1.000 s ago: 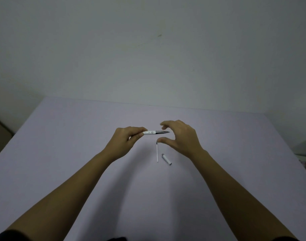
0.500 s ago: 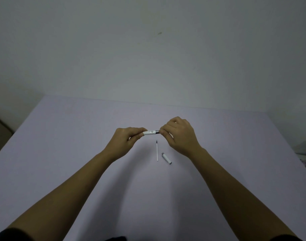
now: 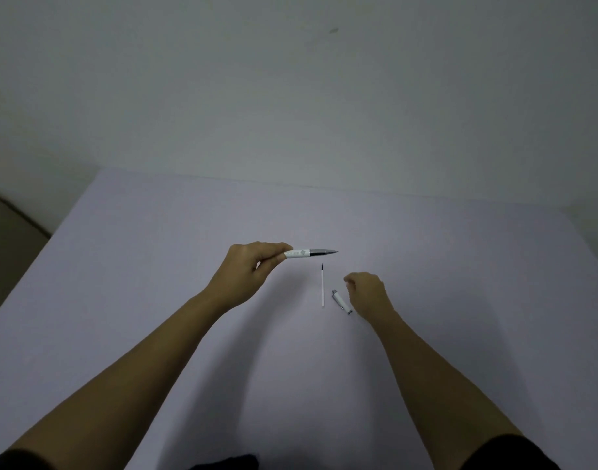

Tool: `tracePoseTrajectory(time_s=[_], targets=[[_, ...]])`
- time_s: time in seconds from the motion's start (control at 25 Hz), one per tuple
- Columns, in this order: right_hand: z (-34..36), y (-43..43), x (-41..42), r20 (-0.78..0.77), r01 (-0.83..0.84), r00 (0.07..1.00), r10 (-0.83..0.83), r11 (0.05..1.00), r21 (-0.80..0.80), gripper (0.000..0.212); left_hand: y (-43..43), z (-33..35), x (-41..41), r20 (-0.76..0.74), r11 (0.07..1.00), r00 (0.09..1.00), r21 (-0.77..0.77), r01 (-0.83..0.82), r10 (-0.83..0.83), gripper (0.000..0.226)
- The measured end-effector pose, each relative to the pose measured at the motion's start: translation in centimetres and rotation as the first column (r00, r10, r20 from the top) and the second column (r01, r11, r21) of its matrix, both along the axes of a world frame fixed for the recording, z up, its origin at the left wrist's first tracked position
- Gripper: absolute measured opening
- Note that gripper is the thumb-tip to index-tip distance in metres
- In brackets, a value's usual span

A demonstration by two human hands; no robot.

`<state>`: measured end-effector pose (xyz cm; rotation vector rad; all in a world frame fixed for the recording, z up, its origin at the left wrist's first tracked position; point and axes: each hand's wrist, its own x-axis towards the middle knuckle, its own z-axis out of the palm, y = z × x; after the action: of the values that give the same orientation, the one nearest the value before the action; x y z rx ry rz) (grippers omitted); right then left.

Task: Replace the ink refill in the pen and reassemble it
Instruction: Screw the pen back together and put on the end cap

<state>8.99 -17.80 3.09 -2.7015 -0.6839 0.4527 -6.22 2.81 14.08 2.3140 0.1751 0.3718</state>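
My left hand (image 3: 248,271) holds the white pen body (image 3: 309,253) above the table, level, its dark metal tip section pointing right. A thin white ink refill (image 3: 322,285) lies on the table below the pen's tip, its dark point facing away from me. Just right of the refill lies the white pen cap (image 3: 341,301) with a silver end. My right hand (image 3: 367,290) hovers low beside the cap, fingers loosely curled, nothing visibly in it.
The work surface is a pale lavender table (image 3: 155,266) against a plain grey wall. The table's left edge (image 3: 50,237) drops off to a darker floor.
My right hand was gripping the pen's tip section half a second ago; it has let go and dropped down right, next to the cap. The left hand keeps the pen steady.
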Motion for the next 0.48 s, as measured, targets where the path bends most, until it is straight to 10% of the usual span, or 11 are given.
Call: tracePoseTrajectory(time_s=[0.28,0.48], targets=[[-3.1,0.2,-1.4,0.015,-0.026,0.999,0.028,0.99,-0.14,0.035,-0.2,-0.6,1.0,-0.024,1.0,1.0,0.007,0.008,-0.008,0.021],[0.4,0.0,-0.8,-0.231,0.319,0.939,-0.254,0.893,0.317,0.019,-0.1,-0.8,1.0,-0.02,1.0,1.0,-0.016,0.006,-0.006,0.021]])
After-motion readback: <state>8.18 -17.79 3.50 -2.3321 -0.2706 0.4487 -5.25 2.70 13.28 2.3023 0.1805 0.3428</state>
